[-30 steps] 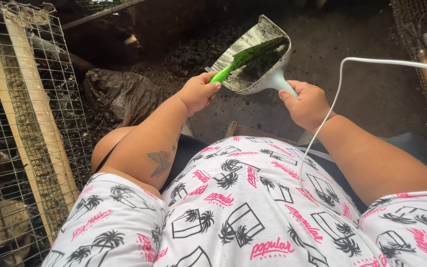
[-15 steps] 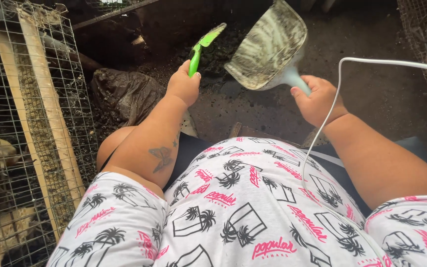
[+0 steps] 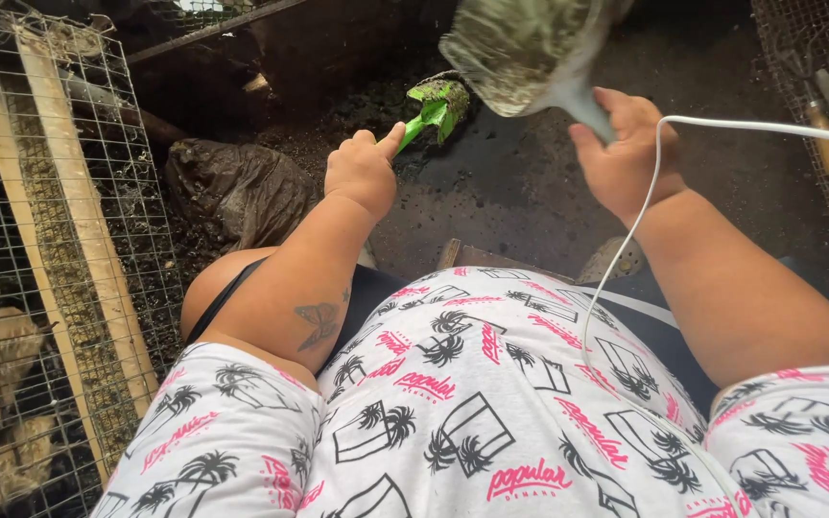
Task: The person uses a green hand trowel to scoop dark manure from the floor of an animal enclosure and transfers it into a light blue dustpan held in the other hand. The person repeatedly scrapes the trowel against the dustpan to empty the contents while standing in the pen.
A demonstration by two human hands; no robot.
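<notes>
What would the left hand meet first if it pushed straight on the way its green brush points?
Probably the dark, dirty floor just past the brush tip. The left hand aims it up and right, passing under the dustpan in the right hand, though depth is unclear.

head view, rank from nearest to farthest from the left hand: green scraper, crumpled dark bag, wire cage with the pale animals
1. green scraper, gripped in the left hand
2. crumpled dark bag, on the ground just to its left
3. wire cage, along the far left edge
</notes>
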